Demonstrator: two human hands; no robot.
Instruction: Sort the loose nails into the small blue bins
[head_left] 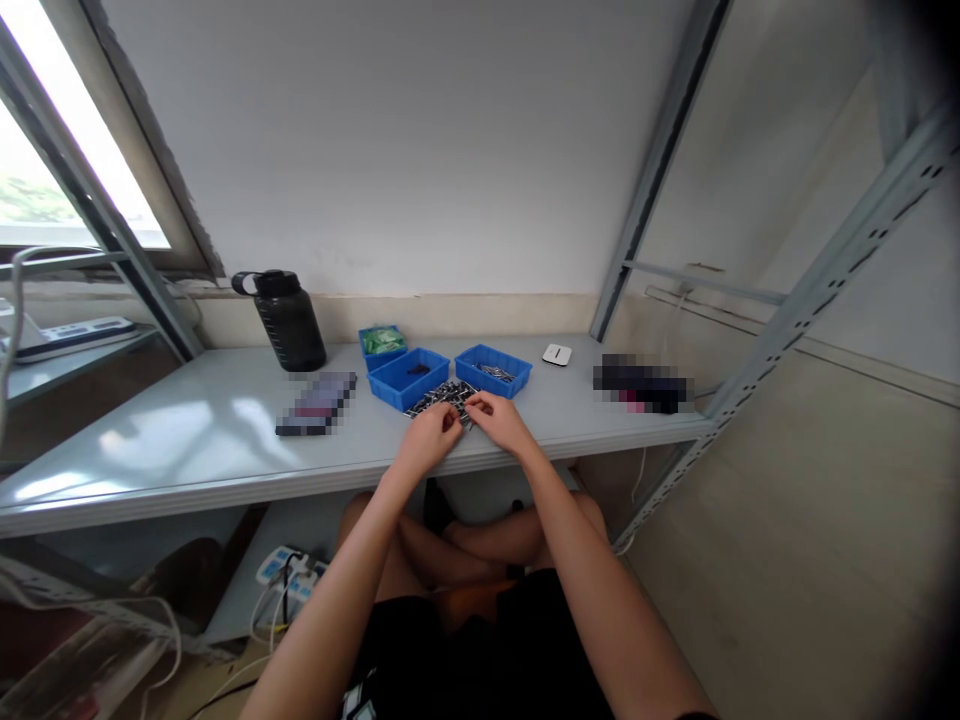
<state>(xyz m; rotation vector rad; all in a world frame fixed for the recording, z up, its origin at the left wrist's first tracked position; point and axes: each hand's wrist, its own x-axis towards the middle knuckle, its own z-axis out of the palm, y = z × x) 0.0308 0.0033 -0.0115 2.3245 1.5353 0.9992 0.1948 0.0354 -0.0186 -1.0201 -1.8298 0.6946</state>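
Observation:
A loose pile of small dark and silver metal pieces (442, 392), thin and screw-like, lies near the table's front edge. My left hand (433, 437) is at the pile's near side, its fingers curled into a pinch. My right hand (501, 419) pinches too, thumb against fingers, at the pile's right side. Whatever sits between the fingertips is too small to make out. Behind the left hand stands a blue tray (391, 392) with a few dark pieces inside. To its right, another blue tray (480, 383) holds silver pieces like those in the pile.
A smaller blue box (369, 360) with green packets is at the back. A dark water bottle (291, 325) and a blurred flat object (316, 404) lie left. On the right are a white square item (557, 354) and a blurred dark object (643, 384). Metal shelf posts flank the table (187, 430).

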